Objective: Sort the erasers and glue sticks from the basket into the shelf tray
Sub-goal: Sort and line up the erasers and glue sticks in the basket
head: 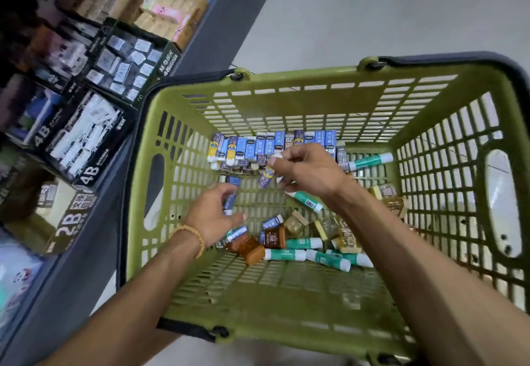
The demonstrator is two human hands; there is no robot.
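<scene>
L hand (213,216) grips blue eraser (233,193) | R hand (307,170) pinches purple eraser (266,179) | shelf boxes (83,141) read 4B, 2B

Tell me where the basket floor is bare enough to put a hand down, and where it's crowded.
Bare floor in the green basket: the near strip between the glue sticks and the near wall, and the left side beside the left hand. Crowded: the row of blue erasers along the far wall, by the right hand, and the brown erasers with glue sticks at middle right.

Pale floor (401,7) under green basket (286,319); dark shelf (229,7) bearing eraser boxes (86,139)
</scene>
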